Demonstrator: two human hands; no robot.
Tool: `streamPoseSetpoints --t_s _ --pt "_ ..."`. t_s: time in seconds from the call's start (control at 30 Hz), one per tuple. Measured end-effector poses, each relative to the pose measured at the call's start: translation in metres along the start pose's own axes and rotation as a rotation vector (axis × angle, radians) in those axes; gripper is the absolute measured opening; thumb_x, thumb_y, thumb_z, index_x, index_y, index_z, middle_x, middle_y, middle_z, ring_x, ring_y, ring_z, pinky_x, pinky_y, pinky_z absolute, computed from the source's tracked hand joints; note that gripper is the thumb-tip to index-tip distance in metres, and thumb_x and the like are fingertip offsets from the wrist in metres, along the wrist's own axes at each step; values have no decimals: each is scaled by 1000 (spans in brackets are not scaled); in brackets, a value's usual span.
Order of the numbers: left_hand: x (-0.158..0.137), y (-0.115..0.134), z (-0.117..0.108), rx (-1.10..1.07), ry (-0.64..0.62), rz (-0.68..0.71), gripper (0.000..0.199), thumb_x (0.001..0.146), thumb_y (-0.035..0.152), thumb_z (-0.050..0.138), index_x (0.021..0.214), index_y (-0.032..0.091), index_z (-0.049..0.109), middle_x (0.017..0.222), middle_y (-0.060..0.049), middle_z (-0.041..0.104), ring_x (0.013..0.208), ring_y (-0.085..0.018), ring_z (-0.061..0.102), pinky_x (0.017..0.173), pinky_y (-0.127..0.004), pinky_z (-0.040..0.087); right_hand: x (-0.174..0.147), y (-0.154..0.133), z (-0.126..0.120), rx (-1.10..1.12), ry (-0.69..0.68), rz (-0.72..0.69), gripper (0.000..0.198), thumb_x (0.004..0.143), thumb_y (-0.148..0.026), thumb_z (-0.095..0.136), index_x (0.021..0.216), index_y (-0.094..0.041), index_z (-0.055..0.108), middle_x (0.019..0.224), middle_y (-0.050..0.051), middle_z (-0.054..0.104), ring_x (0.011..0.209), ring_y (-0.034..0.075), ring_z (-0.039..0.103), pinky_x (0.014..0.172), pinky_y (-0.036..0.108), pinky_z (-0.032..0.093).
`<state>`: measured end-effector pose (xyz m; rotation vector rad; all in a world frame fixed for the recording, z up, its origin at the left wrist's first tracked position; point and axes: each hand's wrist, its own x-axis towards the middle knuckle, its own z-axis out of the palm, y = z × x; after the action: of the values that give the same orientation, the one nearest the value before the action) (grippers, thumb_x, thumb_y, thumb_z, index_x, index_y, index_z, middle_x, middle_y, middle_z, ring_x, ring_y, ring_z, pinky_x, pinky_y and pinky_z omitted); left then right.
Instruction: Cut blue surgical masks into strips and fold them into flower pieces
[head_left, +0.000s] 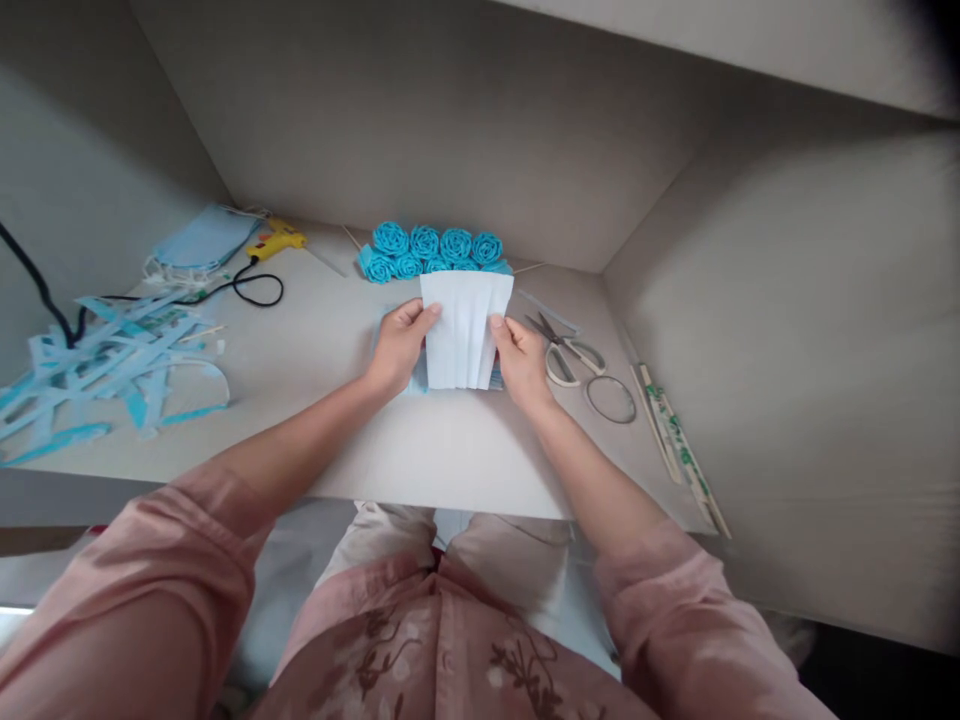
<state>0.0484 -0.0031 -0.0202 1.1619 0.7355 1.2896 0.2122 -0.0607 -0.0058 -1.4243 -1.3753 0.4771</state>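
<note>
Between my two hands is a pale, pleated sheet of mask-like fabric [466,335], fanned wider at its far edge. My left hand [403,340] pinches its left side, thumb on top. On the right edge, my right hand [521,358] grips it the same way. More blue material [417,378] shows partly beneath the sheet, mostly hidden. Just beyond it lie two rows of bright blue rolled rosettes [424,243], the front ones partly covered. Scissors [562,350] with pale handles rest to the right of my right hand.
A roll of thin wire [610,399] and several wooden sticks [679,440] lie at the right. On the left are a heap of blue strips [97,365], a stack of blue face masks [206,240] and a yellow glue gun [277,240] with a black cord. Walls enclose the table [300,350].
</note>
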Motion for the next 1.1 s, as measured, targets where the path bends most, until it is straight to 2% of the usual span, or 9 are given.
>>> streamPoseSetpoints --t_s 0.13,0.37,0.53,0.67,0.8,0.93,1.03,1.1 --pt "0 2 -1 64 96 67 40 79 56 68 71 19 53 62 3 49 56 -10 44 51 -23 33 -5 -2 6 18 99 -20 52 89 -64 43 62 -22 27 60 -3 26 60 12 30 56 27 27" --pt "-1 -1 -2 186 119 174 48 82 62 61 66 20 45 60 3 38 58 -11 40 52 -25 28 -11 -2 11 -37 147 -12 48 92 -61 39 65 -23 28 61 -4 29 61 13 33 58 27 30" --pt "-1 6 0 146 112 153 46 81 58 65 66 19 46 58 4 38 53 -9 36 47 -23 27 -7 1 10 -19 164 -39 45 93 -54 45 63 -23 30 61 -5 28 60 12 31 59 26 29" --pt "0 11 2 95 107 142 44 81 54 67 65 19 47 57 4 40 51 -8 37 46 -21 28 -4 4 11 29 149 -33 48 91 -57 46 62 -23 31 60 -5 27 59 11 29 57 26 27" --pt "2 9 -1 89 103 140 38 83 51 66 70 18 53 60 3 48 55 -9 46 48 -21 32 -3 10 11 101 127 -31 49 90 -60 48 62 -22 34 61 -5 27 59 10 29 56 25 26" --pt "4 6 -4 56 -37 130 33 83 50 65 88 18 60 78 -1 64 71 -13 61 60 -23 45 2 17 9 152 155 -3 50 88 -63 49 63 -22 36 63 -5 29 59 10 31 56 24 28" --pt "3 7 -2 21 -180 87 39 79 47 71 104 19 60 94 -3 70 84 -17 66 70 -26 51 7 24 7 223 178 31 48 87 -64 50 66 -22 40 66 -4 34 61 11 35 58 24 31" --pt "2 7 -1 10 -229 61 47 75 42 75 111 19 57 98 -4 71 86 -18 68 74 -28 53 10 27 6 260 164 49 47 87 -64 49 69 -22 43 67 -4 38 62 11 38 58 23 34"
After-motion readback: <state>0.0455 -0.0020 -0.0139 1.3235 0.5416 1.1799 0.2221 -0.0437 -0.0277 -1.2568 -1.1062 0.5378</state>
